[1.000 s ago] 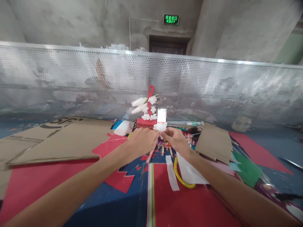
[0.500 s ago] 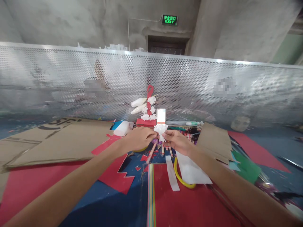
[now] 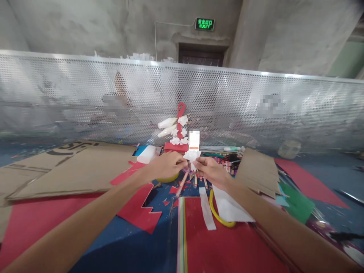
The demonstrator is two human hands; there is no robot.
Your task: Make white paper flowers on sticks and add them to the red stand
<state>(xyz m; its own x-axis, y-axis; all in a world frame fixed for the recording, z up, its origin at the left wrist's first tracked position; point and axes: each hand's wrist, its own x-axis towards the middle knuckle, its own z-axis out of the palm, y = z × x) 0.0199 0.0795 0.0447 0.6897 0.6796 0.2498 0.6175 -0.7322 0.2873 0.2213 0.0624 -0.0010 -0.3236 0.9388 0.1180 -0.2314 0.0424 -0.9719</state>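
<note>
A white crumpled paper flower (image 3: 192,156) is held up between my hands, just below a lit phone screen (image 3: 194,139). My right hand (image 3: 212,170) is closed, thumb and fingers pinching the flower's lower end. From the other side my left hand (image 3: 170,165) comes in with its fingers bent together close to the flower's base; whatever they hold is hidden. Behind them stands a red looped strip (image 3: 180,110) on a red base (image 3: 173,146), with several white paper flowers (image 3: 183,120) and two white buds (image 3: 167,123) attached.
Cardboard sheets (image 3: 76,170) lie left, smaller cardboard pieces (image 3: 257,168) right. In front are a stack of red paper (image 3: 227,250), white strips (image 3: 207,210) and a yellow ring-shaped handle (image 3: 217,218). Red scraps (image 3: 140,210) litter the blue table (image 3: 122,242). A perforated metal panel (image 3: 227,98) rises behind.
The white flower has tipped and shifted slightly left in my fingers. Both hands stay in nearly the same place.
</note>
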